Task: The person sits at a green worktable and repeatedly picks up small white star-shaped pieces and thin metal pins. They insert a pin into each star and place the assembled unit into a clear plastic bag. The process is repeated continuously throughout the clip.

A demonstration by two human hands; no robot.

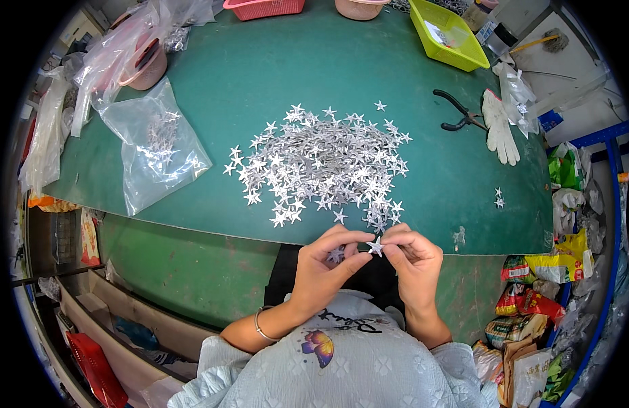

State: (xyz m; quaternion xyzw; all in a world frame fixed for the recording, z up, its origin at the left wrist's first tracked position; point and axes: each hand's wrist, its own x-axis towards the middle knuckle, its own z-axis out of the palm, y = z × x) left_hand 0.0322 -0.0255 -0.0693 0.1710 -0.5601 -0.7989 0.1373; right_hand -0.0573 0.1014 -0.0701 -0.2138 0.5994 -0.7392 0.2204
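Note:
A small silver starfish-shaped piece [375, 247] is pinched between both hands at the table's front edge. My left hand [328, 262] grips it from one side with thumb and forefinger, and more silver stars show in the curl of its palm. From the other side, my right hand [416, 262] holds an arm of the same star between thumb and fingertip. Just beyond the hands lies a wide heap of silver starfish pieces [321, 160] on the green table [260, 61]. A few strays lie around its rim.
A clear plastic bag [151, 149] with stars inside lies left. Black-handled pliers [459, 112] and a white glove [499, 129] lie right, near two or three loose stars [499, 198]. A yellow-green basket [450, 37], a red basket [263, 7] and a pink bowl [148, 66] stand farther back.

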